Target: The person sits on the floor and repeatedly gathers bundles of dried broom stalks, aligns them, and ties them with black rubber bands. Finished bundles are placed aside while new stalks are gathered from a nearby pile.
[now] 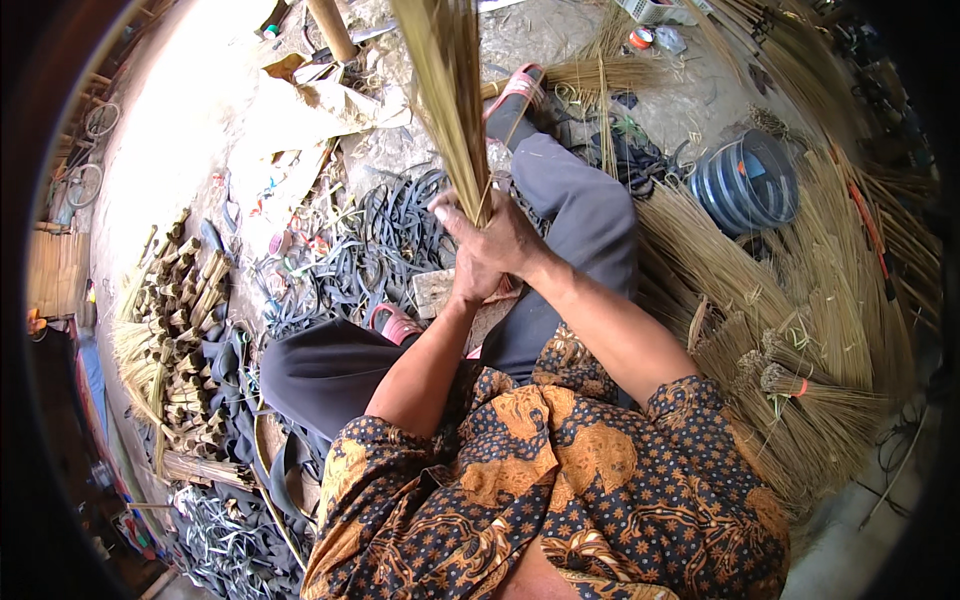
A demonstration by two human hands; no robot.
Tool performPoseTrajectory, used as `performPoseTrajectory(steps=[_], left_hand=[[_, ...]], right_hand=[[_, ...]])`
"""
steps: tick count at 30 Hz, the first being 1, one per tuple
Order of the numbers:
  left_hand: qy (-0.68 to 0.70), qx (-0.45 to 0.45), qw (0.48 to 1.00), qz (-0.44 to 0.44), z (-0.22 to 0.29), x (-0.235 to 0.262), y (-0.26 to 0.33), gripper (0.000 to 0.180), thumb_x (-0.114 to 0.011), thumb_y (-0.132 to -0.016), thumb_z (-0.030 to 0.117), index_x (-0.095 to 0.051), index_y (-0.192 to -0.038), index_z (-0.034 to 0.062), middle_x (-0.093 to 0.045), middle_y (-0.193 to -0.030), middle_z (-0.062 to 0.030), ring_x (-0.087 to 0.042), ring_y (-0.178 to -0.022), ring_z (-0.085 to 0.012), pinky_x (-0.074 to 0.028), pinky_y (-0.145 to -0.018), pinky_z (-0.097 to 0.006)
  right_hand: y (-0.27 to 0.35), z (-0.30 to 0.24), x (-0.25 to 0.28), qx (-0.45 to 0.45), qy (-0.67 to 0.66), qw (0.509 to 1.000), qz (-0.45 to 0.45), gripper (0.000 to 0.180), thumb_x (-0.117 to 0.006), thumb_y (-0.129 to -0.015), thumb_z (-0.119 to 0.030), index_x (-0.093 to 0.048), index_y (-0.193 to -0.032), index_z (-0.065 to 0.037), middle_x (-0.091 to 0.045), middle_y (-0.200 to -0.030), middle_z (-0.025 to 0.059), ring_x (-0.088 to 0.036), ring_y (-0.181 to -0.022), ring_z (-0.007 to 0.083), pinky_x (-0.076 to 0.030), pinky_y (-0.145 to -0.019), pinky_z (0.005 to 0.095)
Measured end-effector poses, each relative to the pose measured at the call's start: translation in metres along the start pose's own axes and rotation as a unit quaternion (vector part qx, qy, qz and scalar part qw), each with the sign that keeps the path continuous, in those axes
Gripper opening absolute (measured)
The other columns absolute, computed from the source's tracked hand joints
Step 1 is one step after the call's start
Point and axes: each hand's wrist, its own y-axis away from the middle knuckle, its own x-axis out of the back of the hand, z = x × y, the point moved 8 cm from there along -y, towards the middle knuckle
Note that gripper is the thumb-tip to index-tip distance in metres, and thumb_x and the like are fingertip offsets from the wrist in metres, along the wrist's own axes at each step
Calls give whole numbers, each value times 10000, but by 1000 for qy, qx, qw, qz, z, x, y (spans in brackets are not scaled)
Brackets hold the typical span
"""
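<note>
A bundle of dry, straw-like stalks stands up in front of me, fanning out past the top edge of the view. Its narrow lower end is gripped by both hands. My right hand closes round it, partly covering my left hand, which is closed just below and against it. Some of the left fingers are hidden behind the right hand. Under my hands, between my legs, a worn wooden block rests on the ground. Dark rubber-like strips lie in a tangled heap beside it.
On the left are stacked short bundles of stalks and dark strips. To the right lie a large pile of loose straw stalks, a tied bundle and a blue-grey clear bucket. A wooden post stands at the back.
</note>
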Motion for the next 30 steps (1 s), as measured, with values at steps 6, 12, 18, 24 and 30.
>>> performPoseTrajectory(steps=[6, 12, 18, 24, 30], left_hand=[[-16, 22, 998, -51, -1, -1, 1, 251, -653, -941, 142, -720, -1149, 18, -760, -989, -206, -737, -984, -325, -564, -843, -437], [-12, -43, 999, -11, 3, -1, 6, 302, -652, -953, 133, -679, -1233, 22, -747, -1075, -205, -716, -1021, -316, -560, -860, -438], [-85, 260, 941, -200, -52, -18, 29, 298, -766, -935, 256, -690, -1114, 30, -754, -992, -149, -706, -889, -249, -561, -811, -412], [56, 184, 942, -274, 25, -26, 17, 292, -829, -896, 241, -622, -960, 45, -624, -715, -24, -598, -624, -163, -504, -579, -325], [172, 212, 897, -347, 94, -35, 6, 169, -781, -856, 97, -625, -874, 35, -633, -665, -45, -596, -528, -154, -460, -482, -297]], right_hand=[[-3, -2, 10, 27, -22, 999, -21, 161, -684, -974, -138, -754, -1083, -44, -694, -873, 51, -656, -829, 166, -537, -787, 348], [10, 29, 1, -18, -2, 1000, -22, 201, -679, -965, -167, -738, -1132, -71, -748, -912, 135, -749, -875, 236, -584, -774, 376], [-3, 48, 25, -162, -129, 978, 26, 221, -668, -1033, -246, -713, -1077, -34, -577, -727, -19, -567, -648, 65, -498, -595, 248], [-23, -12, 88, 8, -335, 942, 24, 508, -728, -1004, -279, -574, -1415, -24, -619, -800, 14, -638, -728, 124, -557, -652, 299], [14, -2, 35, -151, -447, 877, -90, 278, -739, -995, -204, -689, -1195, -18, -539, -646, -52, -519, -502, 48, -476, -480, 239]])
